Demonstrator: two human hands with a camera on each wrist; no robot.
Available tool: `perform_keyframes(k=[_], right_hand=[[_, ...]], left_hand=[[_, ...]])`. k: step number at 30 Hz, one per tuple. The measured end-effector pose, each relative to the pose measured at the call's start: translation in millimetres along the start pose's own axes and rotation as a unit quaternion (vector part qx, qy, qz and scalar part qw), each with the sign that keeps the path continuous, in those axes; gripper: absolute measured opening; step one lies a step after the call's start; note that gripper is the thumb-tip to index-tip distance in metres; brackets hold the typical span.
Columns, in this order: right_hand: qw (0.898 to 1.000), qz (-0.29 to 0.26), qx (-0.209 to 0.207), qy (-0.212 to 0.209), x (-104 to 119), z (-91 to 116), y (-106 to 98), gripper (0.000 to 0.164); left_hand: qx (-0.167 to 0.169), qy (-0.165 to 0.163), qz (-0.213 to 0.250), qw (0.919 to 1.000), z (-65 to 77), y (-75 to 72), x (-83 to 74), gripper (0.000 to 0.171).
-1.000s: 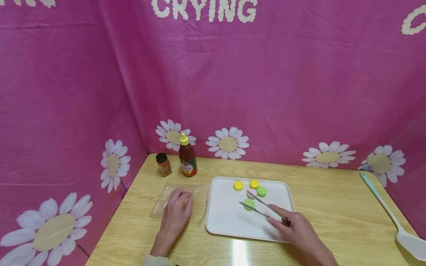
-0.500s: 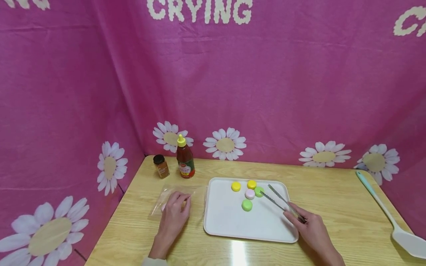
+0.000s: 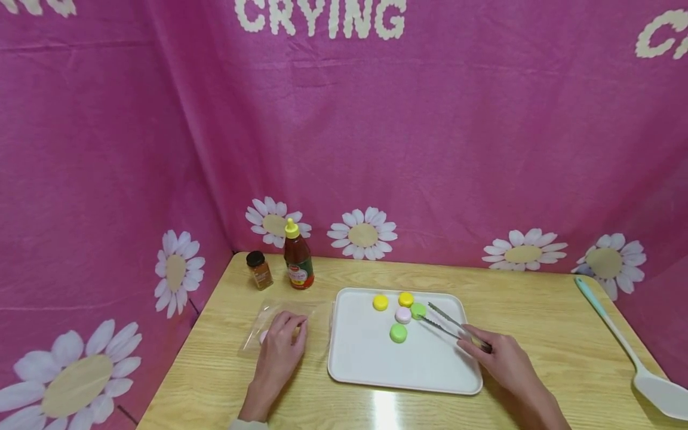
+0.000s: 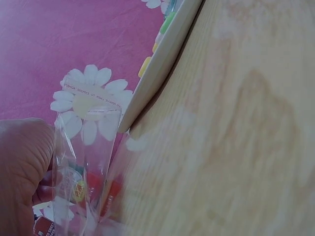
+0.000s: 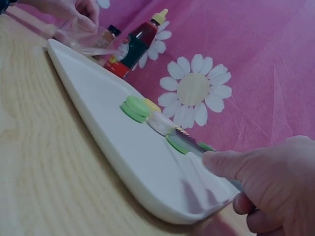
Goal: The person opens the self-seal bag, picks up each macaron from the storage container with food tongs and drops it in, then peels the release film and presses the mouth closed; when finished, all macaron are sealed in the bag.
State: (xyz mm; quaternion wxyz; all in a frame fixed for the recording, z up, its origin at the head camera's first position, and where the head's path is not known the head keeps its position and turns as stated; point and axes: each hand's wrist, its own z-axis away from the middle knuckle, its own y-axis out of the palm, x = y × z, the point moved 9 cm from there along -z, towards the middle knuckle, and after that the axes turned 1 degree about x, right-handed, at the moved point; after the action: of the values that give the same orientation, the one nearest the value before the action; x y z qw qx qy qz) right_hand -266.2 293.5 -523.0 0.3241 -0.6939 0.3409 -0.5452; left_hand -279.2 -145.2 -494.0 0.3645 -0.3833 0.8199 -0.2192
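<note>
My left hand point(image 3: 279, 349) pinches the opening of a clear plastic bag point(image 4: 86, 147) and holds it up off the wood. A pale pink macaron point(image 3: 263, 337) shows inside the bag, partly behind the hand. In my right hand point(image 3: 497, 353) are metal tongs point(image 3: 448, 323), arms spread apart. Their tips stand at the right side of a green macaron point(image 3: 418, 310) on the white tray point(image 3: 371, 364). Beside it lie a lilac macaron point(image 3: 402, 315), a second green macaron point(image 3: 398, 333) and two yellow macarons point(image 3: 380, 303).
A sauce bottle point(image 3: 298, 266) with a yellow cap and a small spice jar point(image 3: 260, 273) stand at the table's back left. A pale spatula point(image 3: 636, 361) lies along the right edge of the wooden table point(image 3: 537, 322). Pink daisy-print cloth point(image 3: 430, 149) hangs behind.
The tongs have moved right, from over the lilac and front green macarons to the rear green one. The left hand has stayed at the bag, and the macarons have not shifted.
</note>
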Motion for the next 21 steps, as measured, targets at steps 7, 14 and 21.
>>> perform_keyframes(k=[7,14,21], right_hand=[[0.999,-0.012,0.033,0.011,-2,-12,10,0.048],[0.999,-0.008,0.034,-0.004,-6,-15,16,0.042],[0.999,-0.002,0.029,-0.024,-8,-14,18,0.039]], left_hand=[[-0.01,0.018,0.006,0.9998,-0.3,-0.5,-1.9,0.008],[-0.006,0.011,0.009,0.9999,0.9,0.3,-2.1,0.009],[0.0,0.005,0.005,1.0,3.0,0.5,-1.8,0.009]])
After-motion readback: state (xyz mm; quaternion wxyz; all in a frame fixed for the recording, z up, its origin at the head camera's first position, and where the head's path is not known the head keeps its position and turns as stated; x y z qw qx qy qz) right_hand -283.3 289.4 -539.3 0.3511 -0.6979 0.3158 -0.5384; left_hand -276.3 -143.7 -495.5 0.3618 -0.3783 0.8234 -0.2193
